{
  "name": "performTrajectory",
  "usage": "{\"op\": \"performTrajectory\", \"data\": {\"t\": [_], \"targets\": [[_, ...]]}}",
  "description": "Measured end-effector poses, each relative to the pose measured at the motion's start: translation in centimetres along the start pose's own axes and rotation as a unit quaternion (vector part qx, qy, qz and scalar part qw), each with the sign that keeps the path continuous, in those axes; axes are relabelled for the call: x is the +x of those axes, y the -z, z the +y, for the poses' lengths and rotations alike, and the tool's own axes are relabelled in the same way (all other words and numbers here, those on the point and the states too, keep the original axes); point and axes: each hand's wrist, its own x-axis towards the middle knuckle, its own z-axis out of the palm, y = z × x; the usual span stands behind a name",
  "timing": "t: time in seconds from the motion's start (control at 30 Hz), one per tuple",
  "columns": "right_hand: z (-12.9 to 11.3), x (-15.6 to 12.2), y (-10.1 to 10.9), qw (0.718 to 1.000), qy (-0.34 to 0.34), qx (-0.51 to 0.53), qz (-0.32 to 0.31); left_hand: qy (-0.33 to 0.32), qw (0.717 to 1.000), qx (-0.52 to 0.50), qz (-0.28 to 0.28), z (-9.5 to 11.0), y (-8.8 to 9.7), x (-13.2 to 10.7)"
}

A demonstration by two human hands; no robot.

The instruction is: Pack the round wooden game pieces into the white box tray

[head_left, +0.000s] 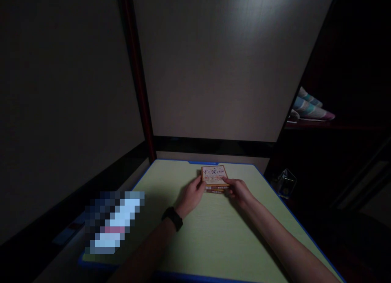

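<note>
1. Lower left of my feed: a pixelated bright patch [122, 222] at the left side of the pale green, blue-edged table [198, 250]; its content I cannot make out.
2. Lower centre-left: a black wristband [172, 218] on the left wrist.
3. Just left of centre, below mid-frame: I see the left hand [192, 192] against the left side of the stack, thumb by its near corner; whether it grips, I cannot tell.
4. Centre, below mid-frame: a square printed case [214, 174], orange-edged, lies face up over the lower cases [216, 190], near the table's far edge.
5. Right of these: the right hand [241, 192] pinches the printed case's near right corner, thumb on top, other fingers curled.
6. Right, below mid-frame: a small dark box [286, 184] beside the table.
7. Right, above mid-frame: striped cloth [311, 107] on a dark shelf [324, 125].
</note>
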Motion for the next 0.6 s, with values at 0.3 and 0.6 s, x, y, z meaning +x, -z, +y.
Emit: {"op": "performTrajectory", "data": {"t": [0.3,0.6], "targets": [[0.0,-1.9,-2.1,0.996,0.027,0.029,-0.077,0.138,0.935,-0.326,0.006,1.5,0.8,0.2],[0.6,-1.8,-1.4,0.977,0.156,-0.130,-0.066,0.182,0.916,-0.357,-0.031,0.6,1.4,0.3]]}}
